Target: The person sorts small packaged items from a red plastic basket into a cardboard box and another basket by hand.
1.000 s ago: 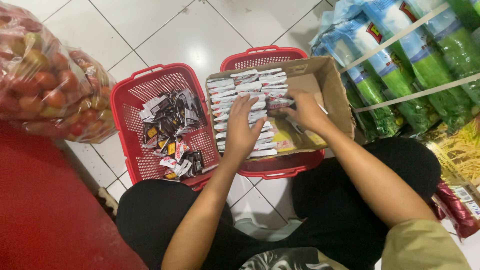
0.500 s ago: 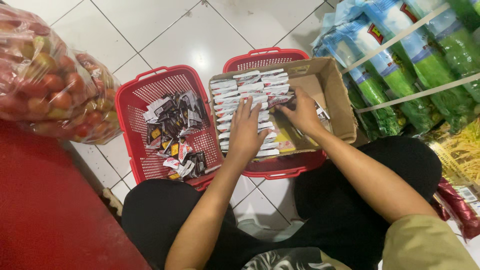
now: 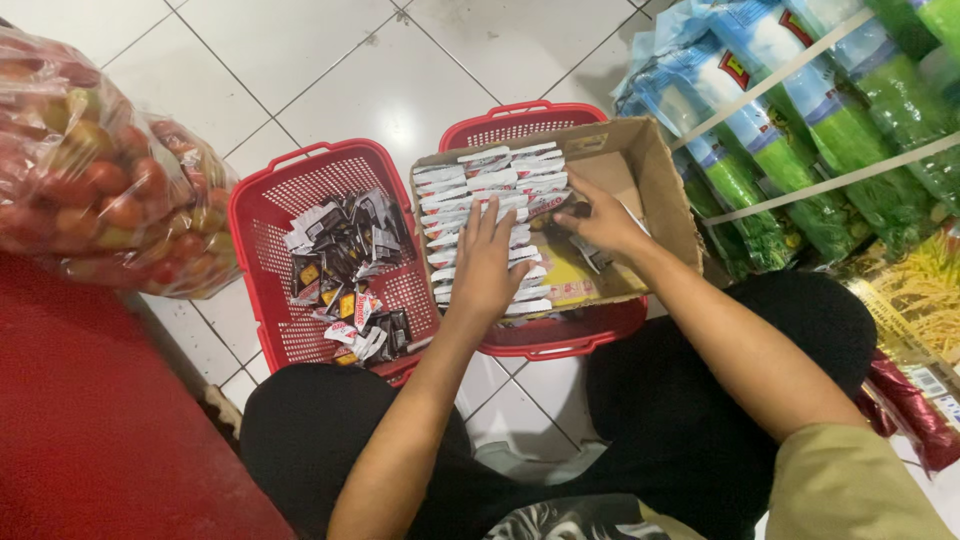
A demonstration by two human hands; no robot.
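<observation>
A brown cardboard box (image 3: 655, 165) rests on a red plastic basket (image 3: 560, 338). Inside it lies a neat column of several small white sachets (image 3: 490, 180). My left hand (image 3: 487, 265) lies flat on the lower part of that column, fingers spread. My right hand (image 3: 598, 220) sits deeper in the box just right of the sachets, fingers curled around a small dark sachet. A second red basket (image 3: 268, 215) to the left holds a loose heap of dark and white sachets (image 3: 345, 270).
A clear bag of red and green tomatoes (image 3: 100, 190) sits on a red surface (image 3: 90, 420) at the left. Blue and green packaged goods (image 3: 800, 130) fill a wire shelf at the right. White floor tiles lie beyond the baskets.
Both hands have stayed in the box. My left hand has slid slightly down the sachet column, and my right hand has shifted a little toward the middle of the box.
</observation>
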